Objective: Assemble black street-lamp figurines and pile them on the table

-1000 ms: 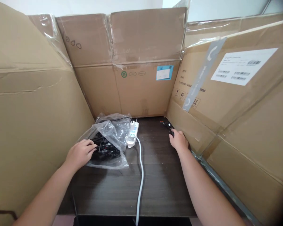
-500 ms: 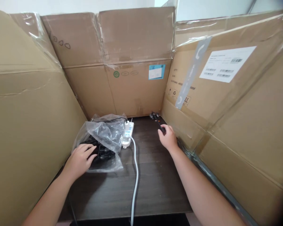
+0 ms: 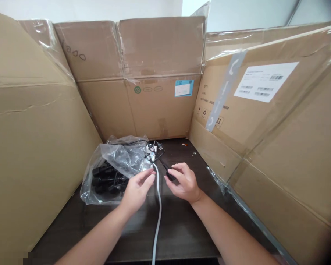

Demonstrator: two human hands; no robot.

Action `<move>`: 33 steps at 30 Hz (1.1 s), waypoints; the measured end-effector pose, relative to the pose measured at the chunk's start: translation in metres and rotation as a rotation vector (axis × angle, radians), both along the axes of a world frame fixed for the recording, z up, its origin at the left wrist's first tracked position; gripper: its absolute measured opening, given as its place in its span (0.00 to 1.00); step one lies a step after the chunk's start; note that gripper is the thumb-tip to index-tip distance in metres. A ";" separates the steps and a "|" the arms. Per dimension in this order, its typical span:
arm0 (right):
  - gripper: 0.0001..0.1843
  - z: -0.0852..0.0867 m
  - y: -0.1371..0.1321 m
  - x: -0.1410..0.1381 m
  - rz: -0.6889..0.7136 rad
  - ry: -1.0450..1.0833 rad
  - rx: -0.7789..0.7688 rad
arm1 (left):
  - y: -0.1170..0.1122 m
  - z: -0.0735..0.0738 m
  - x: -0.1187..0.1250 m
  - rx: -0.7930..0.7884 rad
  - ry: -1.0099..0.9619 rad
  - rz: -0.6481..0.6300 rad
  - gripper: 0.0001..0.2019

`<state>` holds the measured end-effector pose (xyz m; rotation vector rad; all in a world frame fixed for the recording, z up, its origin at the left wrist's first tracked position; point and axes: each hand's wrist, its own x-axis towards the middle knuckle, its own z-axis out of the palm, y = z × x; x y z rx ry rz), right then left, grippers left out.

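A black miniature lamp post (image 3: 163,164) with several small lanterns at its top leans up and to the left in front of me. My right hand (image 3: 186,183) grips it by its dark base, between thumb and fingers. Close by on the left, my left hand (image 3: 138,189) has its thumb and fingers slightly apart, with nothing visible between them. Left of that hand lies a clear plastic bag (image 3: 89,186) holding several black pieces (image 3: 107,178). The lanterns partly hide a white power strip (image 3: 151,149).
A white cable (image 3: 159,213) runs from the power strip to the near edge of the dark table (image 3: 187,228). Tall cardboard walls stand at the left (image 3: 38,140), back (image 3: 160,114) and right (image 3: 278,147). Small orange scraps (image 3: 184,144) lie near the back right corner.
My right hand has brought the lamp post from the back right to the middle, near the power strip. My left hand has come off the bag and moved right, towards the lamp post.
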<state>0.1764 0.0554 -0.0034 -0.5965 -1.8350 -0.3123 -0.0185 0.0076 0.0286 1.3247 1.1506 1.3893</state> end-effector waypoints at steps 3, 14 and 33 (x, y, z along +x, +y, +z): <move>0.15 0.003 -0.006 -0.006 0.051 -0.115 -0.002 | 0.013 -0.005 0.024 -0.076 -0.344 -0.049 0.17; 0.13 -0.001 -0.012 -0.016 0.552 0.174 -0.529 | 0.012 -0.036 0.009 0.119 -0.073 -0.117 0.09; 0.07 0.018 -0.031 -0.009 0.385 0.147 -0.522 | 0.009 -0.032 0.003 0.170 0.060 -0.393 0.07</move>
